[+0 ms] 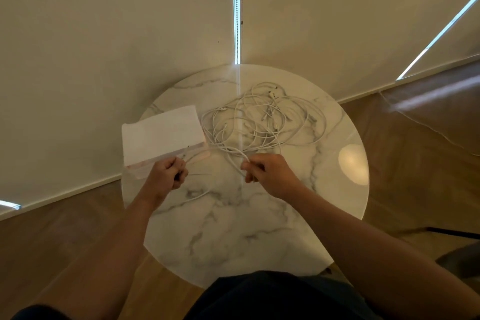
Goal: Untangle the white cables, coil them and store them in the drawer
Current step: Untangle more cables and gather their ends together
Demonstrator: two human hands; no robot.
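Round marble table (233,241), wooden floor (78,241) around it, pale blinds (117,34) behind.

White box (161,135) on the table's far left, partly over the edge. Probably the drawer unit; no opening visible from this angle.

White cables (262,117): one loose heap on the far half of the table, just right of the box, many loops crossing, several plugs buried in it. Nothing is coiled or stored.

Left hand (166,176): near the box's front corner, grip closed, fingers curled round a cable end (187,147) that sticks up past the fingers.

Right hand (270,176): near mid-table, fingers and thumb pinching a strand (233,157) that runs up into the heap. Cannot tell whether both hands hold the same cable.

Handling, as a judgement: cables are light, limp and smooth. They will slide through a loose grip and drag neighbouring loops when pulled. Best hold is by a plug end, feeding that end back through the crossings; yanking mid-length would likely tighten knots.

Obstructions: the heap touches the box's right side, so pulled loops may snag its corner. A bright glare patch (353,163) on the right of the table makes white strands hard to see there.
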